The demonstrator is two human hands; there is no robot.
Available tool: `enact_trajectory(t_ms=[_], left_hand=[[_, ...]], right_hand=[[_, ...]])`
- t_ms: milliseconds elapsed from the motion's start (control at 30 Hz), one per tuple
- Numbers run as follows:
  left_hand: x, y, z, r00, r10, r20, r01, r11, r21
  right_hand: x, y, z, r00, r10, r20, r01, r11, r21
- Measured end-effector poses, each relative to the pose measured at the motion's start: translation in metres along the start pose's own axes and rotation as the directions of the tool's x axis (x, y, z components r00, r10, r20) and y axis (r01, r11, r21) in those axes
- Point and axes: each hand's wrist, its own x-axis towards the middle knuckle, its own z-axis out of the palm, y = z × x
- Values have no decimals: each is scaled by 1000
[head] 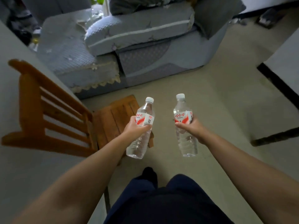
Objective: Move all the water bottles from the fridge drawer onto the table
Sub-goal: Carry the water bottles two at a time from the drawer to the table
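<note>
I carry two clear water bottles with white caps and red-and-white labels, both upright in front of me above the floor. My left hand (135, 128) grips the left bottle (142, 126) around its label, the bottle leaning slightly right at the top. My right hand (192, 128) grips the right bottle (184, 125) at its label too. A grey table (14, 94) runs along the left edge. No fridge drawer is in view.
A wooden chair (53, 113) stands against the grey table at left, its seat just beyond my left hand. A grey sofa (129, 38) fills the far side. Another table with a dark edge and leg (278, 81) is at right. Pale floor (210, 97) lies between them.
</note>
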Motion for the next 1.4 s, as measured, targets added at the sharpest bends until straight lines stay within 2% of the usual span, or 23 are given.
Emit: enact_trajectory(t_ms=[67,233,433,733,800,1000,1133,1267,1367,1400], left_hand=[[28,24,-2,999,22,31,-24,999,48],[91,75,21,991,48,127,-67,986,153],[149,129,73,969,72,235,-127,966,226],[243,272,209,934,121,336,-223,933,284],[260,307,242,920,138,366,-252,925,285],[311,383,313,872,153,466,-329,886,326],[356,422,358,836,136,532,-364,863,351],[411,477,405,760,146,633,-443,829,341],[452,530,439,695,121,709,-524,760,384],[461,544,447,677,119,726,-548,740,390]], right_hand=[[12,-13,-9,998,-15,-58,16,999,31],[47,-19,-44,973,69,-221,-46,994,103],[93,-14,-101,957,111,-269,-74,987,145],[169,-31,-279,915,155,-374,-96,981,171],[183,-34,-322,884,179,-432,-91,972,216],[217,-43,-395,840,188,-509,-30,953,302],[250,-47,-430,816,242,-525,-75,945,318],[291,-58,-476,744,289,-602,-73,931,357],[318,-74,-513,641,348,-684,-33,903,429],[323,-79,-521,629,353,-692,-20,898,440]])
